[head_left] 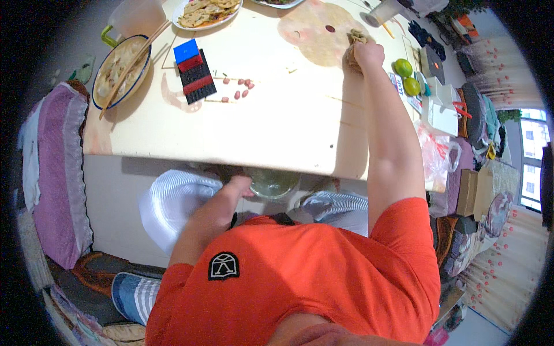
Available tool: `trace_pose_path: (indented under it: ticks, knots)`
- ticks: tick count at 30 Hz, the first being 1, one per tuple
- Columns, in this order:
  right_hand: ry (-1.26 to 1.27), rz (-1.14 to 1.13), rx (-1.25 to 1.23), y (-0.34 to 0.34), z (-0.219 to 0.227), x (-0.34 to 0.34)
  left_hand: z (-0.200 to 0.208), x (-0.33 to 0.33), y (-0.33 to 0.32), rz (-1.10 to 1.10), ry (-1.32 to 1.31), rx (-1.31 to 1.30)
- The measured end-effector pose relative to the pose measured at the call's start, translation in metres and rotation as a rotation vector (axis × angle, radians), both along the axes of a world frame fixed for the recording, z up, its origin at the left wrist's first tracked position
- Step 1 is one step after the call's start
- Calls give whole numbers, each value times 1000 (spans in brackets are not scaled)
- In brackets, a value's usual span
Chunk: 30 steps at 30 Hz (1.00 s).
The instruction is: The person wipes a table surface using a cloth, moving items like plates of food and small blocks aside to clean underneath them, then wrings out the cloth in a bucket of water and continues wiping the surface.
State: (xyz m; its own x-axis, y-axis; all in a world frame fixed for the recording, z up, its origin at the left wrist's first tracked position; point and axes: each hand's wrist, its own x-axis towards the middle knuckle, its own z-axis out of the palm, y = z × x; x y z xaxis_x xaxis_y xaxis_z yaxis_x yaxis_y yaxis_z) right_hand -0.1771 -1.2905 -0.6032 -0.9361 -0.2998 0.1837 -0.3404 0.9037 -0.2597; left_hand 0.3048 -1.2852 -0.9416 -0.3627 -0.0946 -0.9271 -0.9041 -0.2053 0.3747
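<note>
On the far right part of the table point(277, 132), my right hand point(369, 55) is closed around a crumpled brownish-green rag point(354, 55) pressed to the tabletop. My left hand point(239, 185) is low, below the near table edge, its fingers at the rim of a clear round bowl point(272, 183). The bowl's far side is hidden under the tabletop. Several reddish peanuts point(238, 94) and small crumbs lie mid-left on the table. Beside them rests a black and red ridged item with a blue block point(186, 52) at its end.
At the left stands a bowl point(118, 75) of food with chopsticks point(135, 63) across it, beside a clear pitcher point(135, 20). A plate of flatbread pieces point(208, 12) sits at the far edge. Two green fruits point(407, 78), a white holder point(441, 106) and a plastic bag point(435, 153) line the right edge.
</note>
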Motion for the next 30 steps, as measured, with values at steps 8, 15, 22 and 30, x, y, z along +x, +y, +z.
trace_pose_path:
  ticks: [8, 15, 22, 30]
  knots:
    - [155, 757, -320, -76, -38, -11, 103, -9, -6, 379, 76, -124]
    - [-748, 1008, -760, -70, -3, 123, -4, 29, -8, 216, 78, -20]
    - [-339, 1135, -330, 12, 5, 192, 104, 5, -9, 228, -40, -62]
    - [-245, 1395, -343, 114, 19, 301, 157, 21, 15, 211, 132, 7]
